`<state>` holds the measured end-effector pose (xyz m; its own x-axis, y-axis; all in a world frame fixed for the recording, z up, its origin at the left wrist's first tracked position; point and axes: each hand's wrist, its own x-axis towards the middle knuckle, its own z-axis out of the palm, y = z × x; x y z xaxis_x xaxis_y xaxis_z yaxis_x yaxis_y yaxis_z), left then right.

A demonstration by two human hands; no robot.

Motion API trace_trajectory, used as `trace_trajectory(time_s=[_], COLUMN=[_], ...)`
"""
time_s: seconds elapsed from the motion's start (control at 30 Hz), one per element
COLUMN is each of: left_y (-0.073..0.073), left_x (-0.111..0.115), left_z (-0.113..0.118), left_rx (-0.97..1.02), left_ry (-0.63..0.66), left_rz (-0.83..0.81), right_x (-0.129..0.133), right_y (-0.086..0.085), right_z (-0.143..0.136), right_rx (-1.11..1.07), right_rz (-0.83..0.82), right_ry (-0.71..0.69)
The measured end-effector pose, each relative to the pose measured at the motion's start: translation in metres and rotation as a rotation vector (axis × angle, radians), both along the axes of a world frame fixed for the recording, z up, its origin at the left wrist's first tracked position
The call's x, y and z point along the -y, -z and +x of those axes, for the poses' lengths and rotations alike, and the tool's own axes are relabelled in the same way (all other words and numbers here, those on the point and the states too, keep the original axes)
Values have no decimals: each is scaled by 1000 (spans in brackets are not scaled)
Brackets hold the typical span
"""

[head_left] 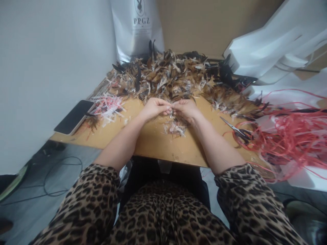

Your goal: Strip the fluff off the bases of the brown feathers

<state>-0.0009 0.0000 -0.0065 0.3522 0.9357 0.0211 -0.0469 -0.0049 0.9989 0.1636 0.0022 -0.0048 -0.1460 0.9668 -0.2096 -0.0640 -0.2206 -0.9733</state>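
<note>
My left hand [155, 108] and my right hand [187, 109] meet over the middle of the table, fingertips pinched together. What lies between the fingers is too small and blurred to make out. Just below them, a small heap of feather scraps [176, 128] with whitish fluff rests on the tabletop. Right behind my hands spreads a large pile of brown and black feathers [163, 76]. A brushed-looking bunch of brown feathers [232, 98] lies to the right of my right hand.
A phone [74, 117] lies at the left edge of the wooden table [158, 143], beside pink and white strips [108, 106]. On the right are scissors [237, 130] and a tangle of red plastic string [293, 136]. A silver printed bag [139, 34] stands behind the pile.
</note>
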Motion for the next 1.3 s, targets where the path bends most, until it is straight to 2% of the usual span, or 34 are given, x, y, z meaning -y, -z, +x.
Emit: trace_trajectory(time_s=[0.1, 0.2, 0.37, 0.47, 0.63, 0.77, 0.9, 1.03, 1.3], left_y=[1, 2, 4, 6, 9, 4, -3, -6, -1], left_x=[-2, -3, -2, -3, -6, -4, -1, 0, -3], left_z=[0, 1, 2, 2, 0, 0, 0, 0, -3], left_rx=[-3, -4, -66, -99, -148, -150, -156, -135, -109], left_ry=[-42, -71, -62, -53, -78, -96, -90, -76, -93], left_rz=[-58, -76, -83, -42, 46, 44, 27, 12, -45], right_x=[1, 3, 14, 19, 12, 3, 4, 8, 10], right_y=[-2, -3, -11, -15, -8, -3, -5, -8, -10], right_z=[4, 7, 3, -3, -3, 5, 7, 4, 4], right_rx=[34, 118, 236, 280, 209, 124, 61, 118, 204], right_rz=[-10, 51, 143, 171, 154, 142, 165, 207, 222], right_ry=[-14, -41, -80, -44, 4, 3, -15, -4, 44])
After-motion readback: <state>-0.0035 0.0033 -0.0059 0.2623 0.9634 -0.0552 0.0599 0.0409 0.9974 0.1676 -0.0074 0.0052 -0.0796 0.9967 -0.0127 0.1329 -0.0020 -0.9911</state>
